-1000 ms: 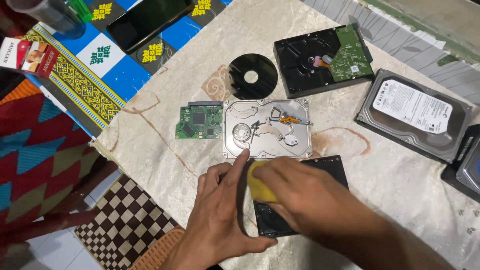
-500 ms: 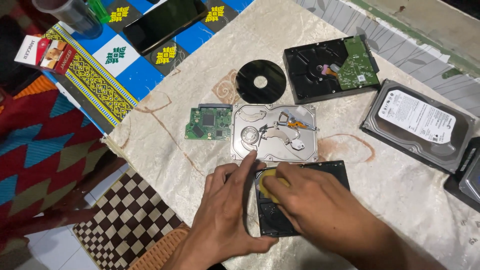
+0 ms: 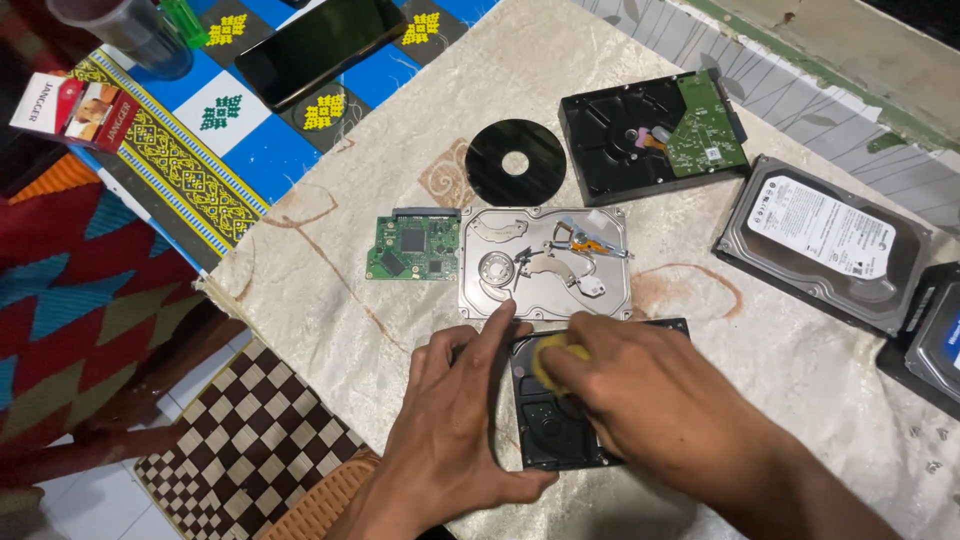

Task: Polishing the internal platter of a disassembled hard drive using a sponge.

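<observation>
A black hard-drive cover (image 3: pixel 560 430) lies flat on the cream cloth in front of me. My left hand (image 3: pixel 455 420) grips its left edge, thumb under the near side and fingers spread along the rim. My right hand (image 3: pixel 650 400) presses a small yellow sponge (image 3: pixel 552 358) onto the cover's top. Just beyond lies an opened silver drive body (image 3: pixel 545 262) with its arm and empty spindle showing. A green circuit board (image 3: pixel 412 248) rests left of that body.
A dark platter disc (image 3: pixel 515 162) and an upturned black drive (image 3: pixel 650 135) lie farther back. A sealed silver drive (image 3: pixel 825 240) and another drive (image 3: pixel 930 340) sit right. A phone (image 3: pixel 320 45), a cup (image 3: pixel 125 35) and a small red-and-white box (image 3: pixel 75 108) rest on the patterned mat.
My right hand with the sponge has shifted a little across the black cover. My left hand keeps its hold on the cover's edge. The view has moved slightly.
</observation>
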